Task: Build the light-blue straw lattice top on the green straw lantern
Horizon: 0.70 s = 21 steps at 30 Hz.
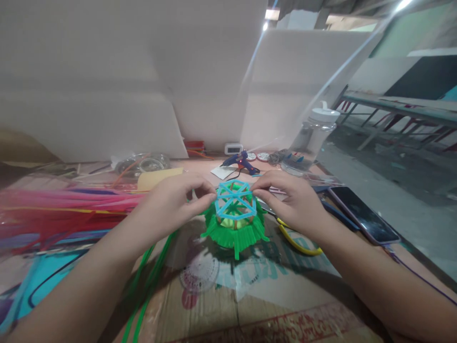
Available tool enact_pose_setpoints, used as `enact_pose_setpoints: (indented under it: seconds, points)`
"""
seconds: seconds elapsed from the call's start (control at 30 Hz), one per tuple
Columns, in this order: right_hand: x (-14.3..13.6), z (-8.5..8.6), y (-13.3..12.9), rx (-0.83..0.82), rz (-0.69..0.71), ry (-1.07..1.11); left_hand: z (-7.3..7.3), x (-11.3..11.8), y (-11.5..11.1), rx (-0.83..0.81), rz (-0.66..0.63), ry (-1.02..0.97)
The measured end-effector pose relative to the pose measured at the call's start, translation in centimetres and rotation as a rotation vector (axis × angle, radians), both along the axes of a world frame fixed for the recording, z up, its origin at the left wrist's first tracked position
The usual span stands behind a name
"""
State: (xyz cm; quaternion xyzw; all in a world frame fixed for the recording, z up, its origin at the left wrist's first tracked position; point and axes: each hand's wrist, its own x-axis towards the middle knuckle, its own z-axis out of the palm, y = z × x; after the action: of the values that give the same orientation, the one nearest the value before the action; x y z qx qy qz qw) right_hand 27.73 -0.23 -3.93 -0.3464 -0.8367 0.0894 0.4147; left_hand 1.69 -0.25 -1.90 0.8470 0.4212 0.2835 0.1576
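Between my two hands is a light-blue hexagonal frame (236, 194) of pipe cleaners, with crossing spokes. My left hand (185, 195) pinches its left edge between thumb and fingers. Its right edge is pinched by my right hand (282, 193). Directly behind and under the frame stands a green fringed pipe-cleaner piece (233, 237) with a flared skirt. Brownish uprights show inside it. Whether the frame touches the green piece I cannot tell. Yellow-handled scissors (300, 245) lie beneath my right wrist, their blades partly hidden.
A blue glue gun (239, 161) rests on a white card behind the work. Pink and red pipe cleaners (64, 209) pile up at left. Green stems (152, 276) lie on the cardboard (200, 319). A phone (364, 214) and a clear bottle (310, 138) stand near the right edge.
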Motion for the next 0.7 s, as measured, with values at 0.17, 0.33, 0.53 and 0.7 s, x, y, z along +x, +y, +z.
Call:
enact_pose_setpoints:
  seconds: [0.17, 0.33, 0.53, 0.7]
  points:
    - [0.2, 0.2, -0.1, 0.045, 0.002, -0.017, -0.1, 0.1, 0.0, -0.026, 0.010, 0.010]
    - [0.5, 0.8, -0.2, -0.002, 0.040, -0.046, -0.2, 0.0, 0.1, -0.040, 0.023, 0.013]
    - [1.1, 0.7, -0.1, 0.015, 0.041, -0.146, -0.2, -0.1, 0.3, -0.049, 0.021, 0.034]
    - [1.6, 1.3, -0.2, 0.018, -0.006, -0.113, -0.2, -0.2, 0.3, -0.029, 0.008, 0.043]
